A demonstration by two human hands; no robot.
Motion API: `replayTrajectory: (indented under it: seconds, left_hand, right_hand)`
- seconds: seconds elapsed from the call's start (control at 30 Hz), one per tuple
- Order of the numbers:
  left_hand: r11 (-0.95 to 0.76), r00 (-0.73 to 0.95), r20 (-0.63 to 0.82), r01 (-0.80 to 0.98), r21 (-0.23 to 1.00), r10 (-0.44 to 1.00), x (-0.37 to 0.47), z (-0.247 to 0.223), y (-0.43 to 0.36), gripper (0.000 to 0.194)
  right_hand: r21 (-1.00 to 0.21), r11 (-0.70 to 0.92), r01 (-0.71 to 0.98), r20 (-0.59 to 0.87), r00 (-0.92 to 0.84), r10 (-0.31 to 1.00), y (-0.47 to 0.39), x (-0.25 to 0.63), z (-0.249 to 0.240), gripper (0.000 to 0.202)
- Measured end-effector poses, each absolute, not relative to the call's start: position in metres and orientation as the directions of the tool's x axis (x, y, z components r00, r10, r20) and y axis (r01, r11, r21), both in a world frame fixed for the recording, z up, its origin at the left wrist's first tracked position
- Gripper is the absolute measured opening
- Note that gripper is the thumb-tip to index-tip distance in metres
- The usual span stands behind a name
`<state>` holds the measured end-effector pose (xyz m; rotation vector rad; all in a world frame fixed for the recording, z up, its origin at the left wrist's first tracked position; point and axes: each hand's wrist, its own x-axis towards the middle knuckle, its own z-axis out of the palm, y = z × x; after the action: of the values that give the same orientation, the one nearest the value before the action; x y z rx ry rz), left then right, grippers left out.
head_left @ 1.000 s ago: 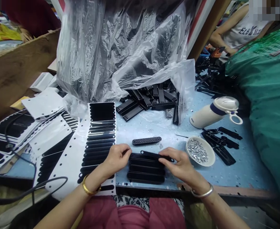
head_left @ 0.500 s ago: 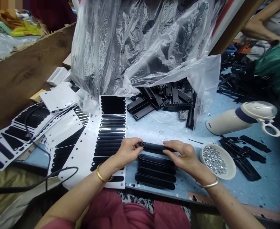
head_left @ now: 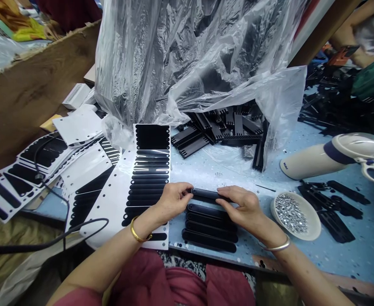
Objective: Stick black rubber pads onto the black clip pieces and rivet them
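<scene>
Between my two hands is a long black strip-shaped part with rounded ends and a small round mark near its left end. My left hand pinches that left end between thumb and fingers. The right end sits in the grip of my right hand, thumb below and fingers above. Just beneath it, several similar black strips lie in a row on the blue table. Left of them a white sheet carries black rounded stickers. A bowl of small shiny metal pieces stands to the right of my right hand.
A clear plastic bag spills black slotted parts at the back. On the right lie a cream bottle and loose black parts. More sticker sheets and a black cable are at left. A co-worker's arm shows top right.
Both hands keep hold of the black strip, which looks slightly tilted towards me now. The view has shifted a little, and the co-worker's arm at top right has moved.
</scene>
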<state>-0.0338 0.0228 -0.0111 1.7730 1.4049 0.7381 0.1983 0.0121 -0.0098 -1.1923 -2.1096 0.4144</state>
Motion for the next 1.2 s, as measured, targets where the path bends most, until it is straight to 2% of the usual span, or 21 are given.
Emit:
replayTrajectory:
  seconds: [0.33,0.57,1.0,1.2]
  left_hand:
    - [-0.179,0.250,0.046,0.541,0.822,0.967,-0.0344,-0.0133,0.0225,0.021]
    - [-0.178,0.266,0.034,0.540,0.822,0.963,-0.0337,-0.0095,0.0236,0.020]
    - [-0.156,0.256,0.016,0.539,0.827,0.966,-0.0337,-0.0104,0.0240,0.019]
    - [-0.157,0.256,0.014,0.548,0.822,0.967,-0.0346,-0.0124,0.0230,0.021]
  right_hand:
    - [-0.556,0.532,0.638,0.386,-0.369,0.846,0.0119,0.1972,-0.0126,0.011]
    - [-0.596,0.513,0.618,0.386,-0.339,0.858,0.0097,0.2000,-0.0103,0.011]
    - [-0.549,0.533,0.644,0.387,-0.369,0.845,0.0133,0.1966,-0.0131,0.012]
    - [-0.563,0.521,0.642,0.376,-0.362,0.853,0.0137,0.1969,-0.0127,0.013]
